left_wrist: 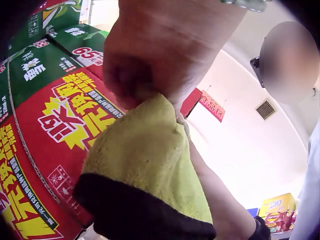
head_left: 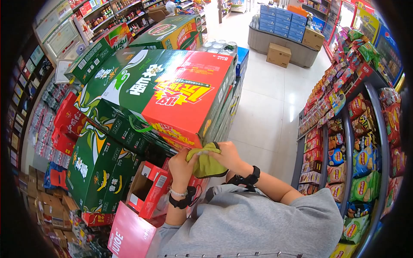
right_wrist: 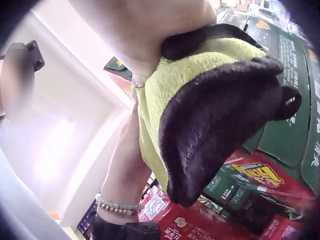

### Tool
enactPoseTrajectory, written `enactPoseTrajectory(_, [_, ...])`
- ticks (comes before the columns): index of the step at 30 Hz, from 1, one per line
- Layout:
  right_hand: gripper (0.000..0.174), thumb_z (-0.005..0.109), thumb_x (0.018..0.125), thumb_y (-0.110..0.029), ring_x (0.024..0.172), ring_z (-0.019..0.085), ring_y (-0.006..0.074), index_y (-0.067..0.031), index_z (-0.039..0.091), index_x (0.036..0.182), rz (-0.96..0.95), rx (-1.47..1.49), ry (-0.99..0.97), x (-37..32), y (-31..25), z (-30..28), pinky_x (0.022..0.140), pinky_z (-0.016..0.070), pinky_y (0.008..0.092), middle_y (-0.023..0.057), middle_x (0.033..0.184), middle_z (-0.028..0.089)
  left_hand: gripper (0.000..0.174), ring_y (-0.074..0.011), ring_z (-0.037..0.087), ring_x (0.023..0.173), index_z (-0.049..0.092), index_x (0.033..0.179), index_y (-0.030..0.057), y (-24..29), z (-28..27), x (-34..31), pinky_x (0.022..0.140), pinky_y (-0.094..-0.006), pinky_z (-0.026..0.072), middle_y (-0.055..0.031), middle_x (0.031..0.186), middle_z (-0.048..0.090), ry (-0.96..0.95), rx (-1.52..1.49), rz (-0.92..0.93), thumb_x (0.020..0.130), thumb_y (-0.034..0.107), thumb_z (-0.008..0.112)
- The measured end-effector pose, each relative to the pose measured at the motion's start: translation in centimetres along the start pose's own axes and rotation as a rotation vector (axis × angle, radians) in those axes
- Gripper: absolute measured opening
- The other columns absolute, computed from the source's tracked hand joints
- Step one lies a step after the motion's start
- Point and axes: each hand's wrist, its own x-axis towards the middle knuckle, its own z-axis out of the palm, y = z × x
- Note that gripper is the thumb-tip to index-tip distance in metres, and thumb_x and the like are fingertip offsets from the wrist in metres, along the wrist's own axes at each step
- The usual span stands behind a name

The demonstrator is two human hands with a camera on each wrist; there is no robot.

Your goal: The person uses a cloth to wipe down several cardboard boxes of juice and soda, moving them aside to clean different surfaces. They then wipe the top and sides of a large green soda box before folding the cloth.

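A yellow-green cloth (head_left: 209,164) with a dark border is held up between both hands, just in front of the near corner of a stacked green-and-red carton (head_left: 172,81). My left hand (head_left: 180,167) grips its left side, the thumb on top of the fabric. At the upper right edge my right hand (head_left: 229,156) pinches it. In the left wrist view the cloth (left_wrist: 145,150) hangs below the left hand (left_wrist: 165,50), dark band lowest. The right wrist view shows the cloth's dark underside (right_wrist: 220,115) folded, with a small loop sticking out.
Below the carton stand more green cartons (head_left: 97,172), an open red box (head_left: 148,189) and a pink juice box (head_left: 131,232). On the right is a snack rack (head_left: 348,124) with chip bags. A tiled aisle (head_left: 266,116) runs between, toward a counter (head_left: 279,47) with blue boxes.
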Motion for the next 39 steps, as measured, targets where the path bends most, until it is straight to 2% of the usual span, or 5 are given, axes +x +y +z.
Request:
enactPoseTrajectory(4, [0.038,0.072,0.073,-0.038,0.057,0.057,0.0368,-0.0004,0.064,0.071,-0.060,0.047,0.024,0.1,-2.4,-1.7,0.053,0.0459,0.0414,0.0202,0.060,0.056,0.021,-0.0361,0.058,0.059,0.060,0.075,0.0007,1.8,-1.2,0.1,0.051,-0.0398,0.0429,-0.0171,0.064,0.057,0.097,-0.082,0.010,0.072,0.016,0.074])
enactPoseTrajectory(6, [0.019,0.071,0.075,-0.017,0.052,0.060,0.0208,0.0006,0.068,0.082,-0.110,-0.010,0.008,0.8,-4.6,-3.3,0.052,0.0477,0.0308,0.0154,0.063,0.062,0.018,-0.0345,0.056,0.056,0.060,0.075,-0.0007,3.3,-2.4,0.7,0.050,-0.0374,0.0417,-0.0177,0.062,0.055,0.152,-0.098,0.044,0.073,0.013,0.072])
enactPoseTrajectory(9, [0.031,0.074,0.074,-0.032,0.052,0.057,0.0335,-0.0015,0.067,0.075,-0.161,0.192,0.115,2.0,-6.9,-4.1,0.048,0.0441,0.0365,0.0177,0.059,0.056,0.017,-0.0294,0.049,0.049,0.057,0.072,-0.0025,4.7,-3.8,1.7,0.049,-0.0335,0.0374,-0.0173,0.058,0.049,0.215,-0.108,0.092,0.074,0.009,0.069])
enactPoseTrajectory(27, [0.029,0.070,0.076,-0.027,0.063,0.063,0.0334,0.0009,0.068,0.082,0.025,0.132,-0.063,2.1,-4.6,-3.3,0.058,0.0500,0.0368,0.0201,0.068,0.062,0.021,-0.0314,0.064,0.063,0.065,0.084,-0.0011,2.5,-1.4,1.7,0.055,-0.0344,0.0478,-0.0172,0.069,0.063,0.126,-0.160,-0.019,0.073,0.015,0.073])
enactPoseTrajectory(39, [0.034,0.068,0.078,-0.033,0.063,0.064,0.0330,-0.0002,0.068,0.084,0.090,-0.003,-0.164,0.5,-3.4,-2.5,0.057,0.0498,0.0361,0.0203,0.067,0.062,0.030,-0.0352,0.059,0.060,0.061,0.072,0.0026,1.9,-1.0,0.0,0.050,-0.0393,0.0435,-0.0162,0.063,0.057,0.069,0.011,-0.050,0.075,0.030,0.072])
